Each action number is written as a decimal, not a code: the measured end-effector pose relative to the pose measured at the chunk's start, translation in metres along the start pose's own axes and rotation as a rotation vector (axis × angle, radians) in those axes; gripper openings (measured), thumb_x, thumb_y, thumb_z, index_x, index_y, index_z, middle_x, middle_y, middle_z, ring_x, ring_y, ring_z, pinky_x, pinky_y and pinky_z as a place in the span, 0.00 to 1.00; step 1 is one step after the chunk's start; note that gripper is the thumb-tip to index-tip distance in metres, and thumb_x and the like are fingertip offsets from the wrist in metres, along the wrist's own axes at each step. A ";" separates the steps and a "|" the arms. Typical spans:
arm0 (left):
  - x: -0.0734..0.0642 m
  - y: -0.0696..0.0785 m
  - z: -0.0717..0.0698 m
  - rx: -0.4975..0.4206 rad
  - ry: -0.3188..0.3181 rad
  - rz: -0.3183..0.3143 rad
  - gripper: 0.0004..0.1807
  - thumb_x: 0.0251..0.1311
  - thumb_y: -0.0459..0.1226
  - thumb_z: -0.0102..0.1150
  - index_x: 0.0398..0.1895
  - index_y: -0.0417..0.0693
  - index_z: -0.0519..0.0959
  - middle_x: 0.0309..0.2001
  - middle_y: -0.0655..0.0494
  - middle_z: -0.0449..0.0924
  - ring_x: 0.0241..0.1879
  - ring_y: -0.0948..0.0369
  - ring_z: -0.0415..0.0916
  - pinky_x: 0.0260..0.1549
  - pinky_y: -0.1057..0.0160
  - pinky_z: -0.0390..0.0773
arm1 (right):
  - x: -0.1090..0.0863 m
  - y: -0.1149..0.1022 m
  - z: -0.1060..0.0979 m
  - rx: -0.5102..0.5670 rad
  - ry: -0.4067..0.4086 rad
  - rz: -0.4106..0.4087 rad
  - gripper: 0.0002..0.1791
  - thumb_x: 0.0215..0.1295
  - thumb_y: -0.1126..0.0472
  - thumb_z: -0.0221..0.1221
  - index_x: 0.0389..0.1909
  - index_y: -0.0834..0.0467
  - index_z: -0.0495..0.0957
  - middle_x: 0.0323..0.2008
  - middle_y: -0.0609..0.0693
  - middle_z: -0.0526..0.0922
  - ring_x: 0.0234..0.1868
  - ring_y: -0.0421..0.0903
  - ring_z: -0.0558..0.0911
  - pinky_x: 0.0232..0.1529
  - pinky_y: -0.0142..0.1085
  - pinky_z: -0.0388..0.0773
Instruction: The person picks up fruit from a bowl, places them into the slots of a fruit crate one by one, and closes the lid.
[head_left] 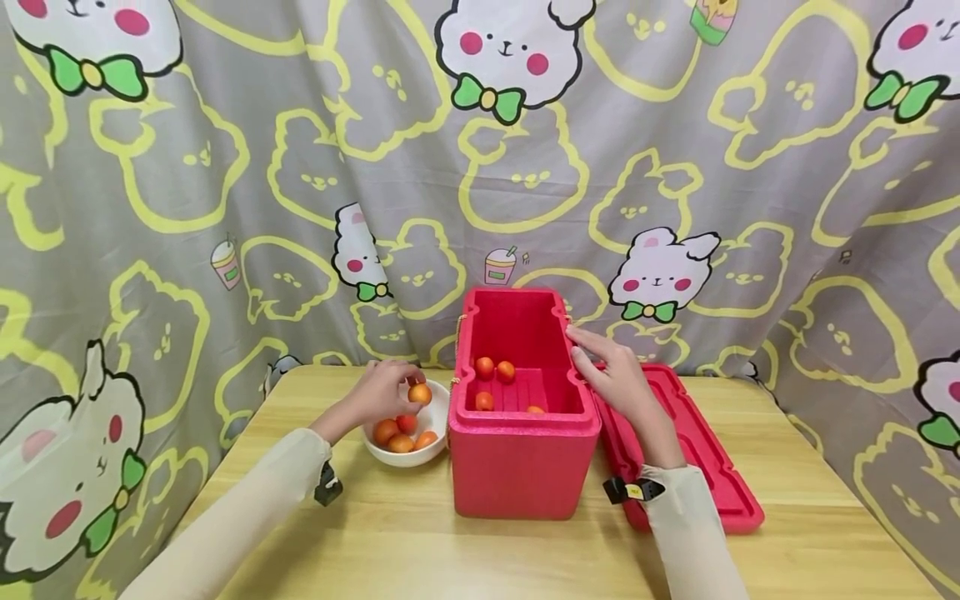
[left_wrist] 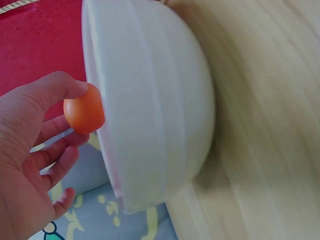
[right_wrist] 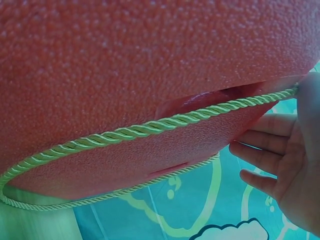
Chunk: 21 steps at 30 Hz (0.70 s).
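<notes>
My left hand [head_left: 384, 390] pinches a small, smooth orange fruit [head_left: 420, 393] between thumb and fingertips. In the left wrist view the fruit [left_wrist: 84, 109] is at the rim of a white bowl [left_wrist: 155, 100], which appears tilted there because of the camera angle. More orange fruits [head_left: 401, 443] lie in the bowl [head_left: 408, 459]. Beside it stands a red foam box [head_left: 525, 475] without its lid, with several similar fruits [head_left: 484, 367] on its floor. My right hand [head_left: 617, 375] rests on the box's right rim, its fingers fairly straight; in the right wrist view its thumb is partly hidden.
The red lid [head_left: 720, 467] lies on the wooden table [head_left: 390, 533] right of the box. A yellow twisted rope [right_wrist: 165, 122] loops along the box's side. Behind the table hangs a grey patterned curtain [head_left: 420, 183].
</notes>
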<state>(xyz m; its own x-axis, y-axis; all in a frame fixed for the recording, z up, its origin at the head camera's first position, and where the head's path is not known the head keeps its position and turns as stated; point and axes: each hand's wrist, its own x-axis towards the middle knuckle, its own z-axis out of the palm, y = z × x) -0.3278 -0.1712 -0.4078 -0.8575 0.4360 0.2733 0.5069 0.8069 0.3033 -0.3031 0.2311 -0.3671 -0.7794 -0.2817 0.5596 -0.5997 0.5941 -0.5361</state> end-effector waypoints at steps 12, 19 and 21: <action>0.009 0.005 -0.017 -0.083 0.086 -0.008 0.18 0.50 0.42 0.76 0.46 0.49 0.85 0.43 0.56 0.87 0.49 0.54 0.74 0.50 0.49 0.63 | 0.000 -0.001 0.001 -0.002 0.004 -0.011 0.26 0.72 0.58 0.59 0.69 0.56 0.74 0.67 0.57 0.78 0.67 0.58 0.78 0.53 0.54 0.82; 0.011 0.006 -0.025 -0.089 0.184 0.008 0.20 0.47 0.39 0.76 0.45 0.48 0.83 0.43 0.53 0.83 0.47 0.51 0.72 0.49 0.50 0.64 | -0.002 -0.003 0.000 -0.004 0.000 0.007 0.26 0.72 0.57 0.58 0.70 0.55 0.73 0.67 0.58 0.77 0.67 0.59 0.77 0.53 0.56 0.82; 0.012 0.007 -0.027 -0.099 0.198 0.007 0.20 0.47 0.39 0.76 0.45 0.47 0.83 0.44 0.53 0.82 0.47 0.50 0.72 0.48 0.50 0.64 | -0.002 -0.002 -0.001 -0.007 0.002 0.010 0.26 0.72 0.57 0.58 0.70 0.55 0.73 0.68 0.57 0.77 0.67 0.59 0.77 0.53 0.56 0.82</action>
<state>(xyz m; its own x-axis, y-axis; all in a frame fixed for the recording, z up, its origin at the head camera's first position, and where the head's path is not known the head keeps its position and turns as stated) -0.3321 -0.1713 -0.3783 -0.8249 0.3465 0.4466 0.5271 0.7570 0.3862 -0.3004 0.2310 -0.3664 -0.7852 -0.2744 0.5552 -0.5904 0.6024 -0.5372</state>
